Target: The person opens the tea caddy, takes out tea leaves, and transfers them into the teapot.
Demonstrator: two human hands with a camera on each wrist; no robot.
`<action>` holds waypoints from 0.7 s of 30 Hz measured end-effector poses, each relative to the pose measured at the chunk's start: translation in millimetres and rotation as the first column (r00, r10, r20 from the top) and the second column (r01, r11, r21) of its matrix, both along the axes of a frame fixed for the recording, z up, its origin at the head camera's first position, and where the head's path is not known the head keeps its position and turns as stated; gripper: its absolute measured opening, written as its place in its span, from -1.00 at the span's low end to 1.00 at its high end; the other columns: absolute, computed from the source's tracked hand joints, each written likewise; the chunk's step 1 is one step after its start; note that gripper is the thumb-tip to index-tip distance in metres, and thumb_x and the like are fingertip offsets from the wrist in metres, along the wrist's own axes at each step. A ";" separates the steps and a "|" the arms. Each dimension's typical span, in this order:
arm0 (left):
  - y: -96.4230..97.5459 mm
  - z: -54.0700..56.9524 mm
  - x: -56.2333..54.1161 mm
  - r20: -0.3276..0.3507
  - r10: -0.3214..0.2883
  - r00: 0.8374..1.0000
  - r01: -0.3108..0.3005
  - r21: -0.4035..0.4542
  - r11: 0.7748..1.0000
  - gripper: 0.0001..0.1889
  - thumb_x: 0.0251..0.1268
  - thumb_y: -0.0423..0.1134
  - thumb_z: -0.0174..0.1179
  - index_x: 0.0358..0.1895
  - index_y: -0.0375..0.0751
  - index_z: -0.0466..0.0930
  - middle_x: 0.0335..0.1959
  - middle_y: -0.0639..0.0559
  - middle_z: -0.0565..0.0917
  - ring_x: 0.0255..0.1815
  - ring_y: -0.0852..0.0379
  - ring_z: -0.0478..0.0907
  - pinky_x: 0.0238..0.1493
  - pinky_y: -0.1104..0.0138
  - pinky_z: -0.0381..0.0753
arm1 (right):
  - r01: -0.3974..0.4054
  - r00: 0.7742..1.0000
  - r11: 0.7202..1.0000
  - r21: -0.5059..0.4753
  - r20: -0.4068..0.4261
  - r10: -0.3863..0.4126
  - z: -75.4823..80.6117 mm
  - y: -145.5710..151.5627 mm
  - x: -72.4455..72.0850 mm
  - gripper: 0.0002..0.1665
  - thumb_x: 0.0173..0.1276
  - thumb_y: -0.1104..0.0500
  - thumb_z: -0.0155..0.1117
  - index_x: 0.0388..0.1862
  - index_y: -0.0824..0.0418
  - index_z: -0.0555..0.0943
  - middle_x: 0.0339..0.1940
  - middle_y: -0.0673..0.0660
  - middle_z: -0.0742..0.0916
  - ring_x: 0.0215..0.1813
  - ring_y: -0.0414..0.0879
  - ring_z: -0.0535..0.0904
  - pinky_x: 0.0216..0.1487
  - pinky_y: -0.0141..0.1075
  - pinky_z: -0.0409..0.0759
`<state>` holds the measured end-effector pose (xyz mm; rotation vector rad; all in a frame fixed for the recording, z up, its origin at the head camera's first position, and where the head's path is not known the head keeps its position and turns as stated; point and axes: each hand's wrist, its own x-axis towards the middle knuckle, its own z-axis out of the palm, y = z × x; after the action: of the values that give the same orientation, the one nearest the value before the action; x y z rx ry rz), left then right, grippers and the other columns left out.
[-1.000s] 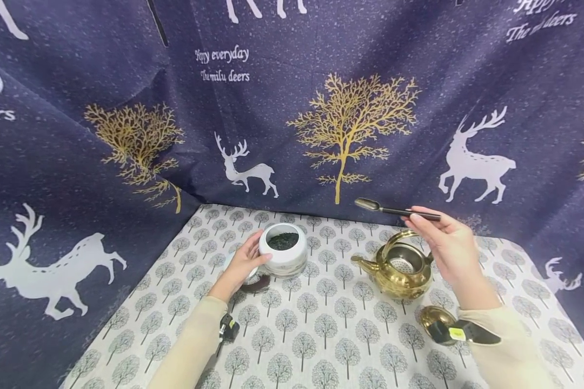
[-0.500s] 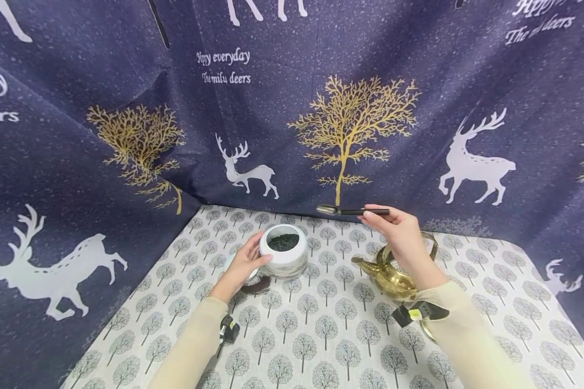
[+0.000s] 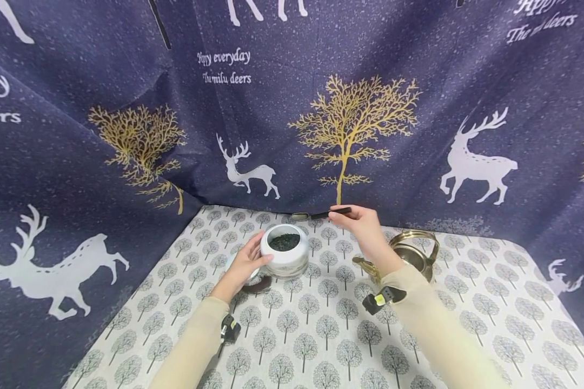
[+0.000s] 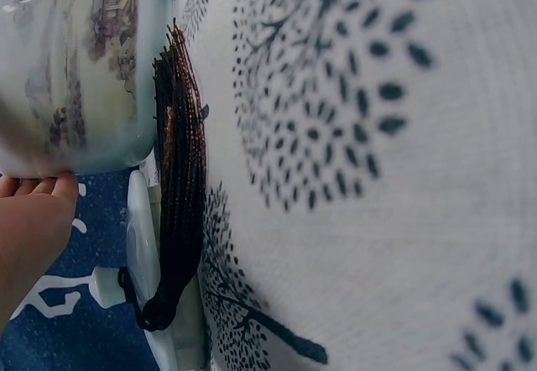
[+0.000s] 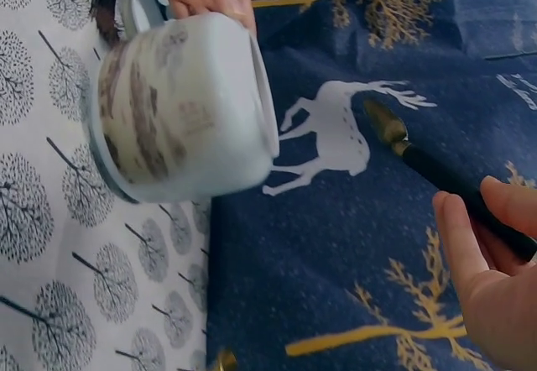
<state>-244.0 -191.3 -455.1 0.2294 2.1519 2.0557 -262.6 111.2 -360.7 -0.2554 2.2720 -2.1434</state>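
Observation:
A white ceramic jar (image 3: 288,265) with dark dried leaves (image 3: 284,242) inside stands open-topped on the table. My left hand (image 3: 245,265) holds its left side, thumb near the front rim and fingers behind. In my right hand (image 3: 362,229), thumb and fingers pinch the black handle of a small scoop (image 3: 302,216) with a brass-coloured bowl. The scoop points left, above and slightly right of the jar's mouth; in the right wrist view the scoop's bowl (image 5: 386,123) faces the jar's opening (image 5: 265,94) from a short distance.
A brass teapot (image 3: 367,266), uncovered, sits to the right, partly behind my right forearm. The jar's pale lid (image 4: 141,245) with a dark tassel (image 4: 180,161) lies left of the jar, beneath my left hand. A dark blue deer-print cloth (image 3: 282,135) hangs behind the table.
My right hand has carried the scoop leftward from above the teapot to near the jar. My forearm now hides the brass lid and part of the teapot. The left hand stays on the jar.

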 end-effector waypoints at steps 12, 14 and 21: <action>0.5 -1.4 -0.8 -0.001 0.007 1.000 -0.007 -0.019 1.000 -0.15 0.24 -0.34 0.28 0.53 -0.18 -0.03 0.54 -0.12 0.00 0.54 0.00 -0.08 0.51 0.28 0.00 | -0.013 0.999 0.991 0.137 -0.037 0.018 -13.4 -40.7 -6.1 -0.68 0.26 0.19 0.37 -0.04 0.32 0.68 -0.26 0.17 0.78 -0.15 -0.04 0.70 0.08 -0.09 0.64; 0.7 -0.9 -0.6 -0.001 0.007 1.000 -0.008 -0.024 1.000 -0.15 0.24 -0.34 0.28 0.53 -0.18 -0.02 0.54 -0.12 0.00 0.54 -0.01 -0.08 0.51 0.28 -0.01 | -0.010 1.000 0.989 0.145 -0.028 0.015 -17.7 -46.4 -8.4 -0.70 0.25 0.23 0.37 -0.06 0.34 0.69 -0.29 0.18 0.78 -0.16 0.00 0.70 0.07 -0.07 0.63; 1.0 -0.5 -1.7 0.001 0.008 1.000 -0.008 -0.031 0.999 -0.14 0.23 -0.34 0.29 0.52 -0.19 -0.02 0.54 -0.12 0.01 0.54 0.00 -0.06 0.50 0.29 0.00 | 0.011 0.998 0.968 0.250 -0.057 0.003 -34.2 -56.7 -16.2 -0.79 0.22 0.22 0.39 -0.17 0.25 0.73 -0.37 0.12 0.78 -0.20 -0.03 0.68 -0.11 -0.19 0.66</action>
<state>-245.7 -190.3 -455.6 0.2159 2.1854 2.0249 -278.9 54.5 -394.9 -0.3100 2.5428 -1.8459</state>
